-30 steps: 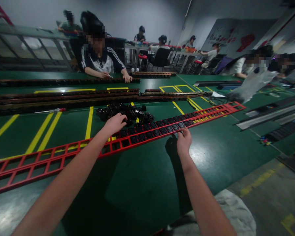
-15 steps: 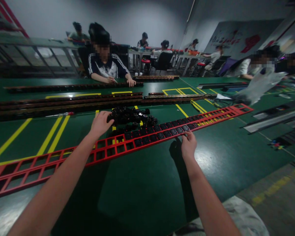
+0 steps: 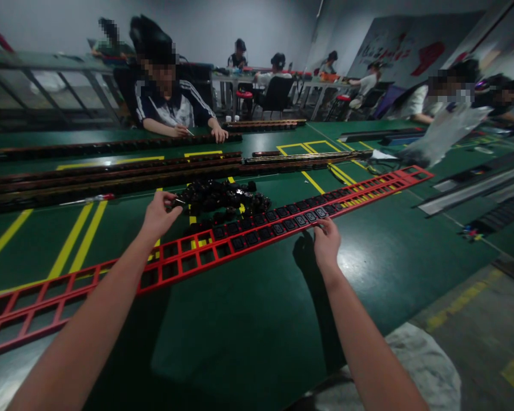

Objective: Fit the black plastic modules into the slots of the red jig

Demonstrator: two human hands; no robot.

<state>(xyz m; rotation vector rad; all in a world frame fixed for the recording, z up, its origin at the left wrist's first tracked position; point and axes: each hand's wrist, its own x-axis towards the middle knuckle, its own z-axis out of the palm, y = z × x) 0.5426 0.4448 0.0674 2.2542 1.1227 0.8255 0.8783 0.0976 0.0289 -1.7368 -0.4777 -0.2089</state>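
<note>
A long red frame (image 3: pixel 205 257) with two rows of square openings lies slantwise across the green table. Black square pieces (image 3: pixel 278 228) fill several openings around its middle; the openings on the left stand bare. Behind the frame is a heap of loose, shiny black pieces (image 3: pixel 223 197). My left hand (image 3: pixel 157 217) is at the heap's left edge, with thumb and forefinger closed around a small black piece (image 3: pixel 180 201) that shows a bright glint. My right hand (image 3: pixel 328 240) pinches the frame's near rail, its fingertips beside the filled openings. Its fingertips are partly hidden.
Long dark strips (image 3: pixel 154 177) lie beyond the heap, with a thin red-tipped tool (image 3: pixel 89 198) before them. Across the table a person (image 3: pixel 167 103) works on another strip. A clear plastic bag (image 3: pixel 445 134) and more strips (image 3: pixel 466 191) are at the right.
My left hand has drawn back leftward from the heap, a small piece now showing at its fingertips. My right hand stays at the frame's near rail. The view has shifted slightly.
</note>
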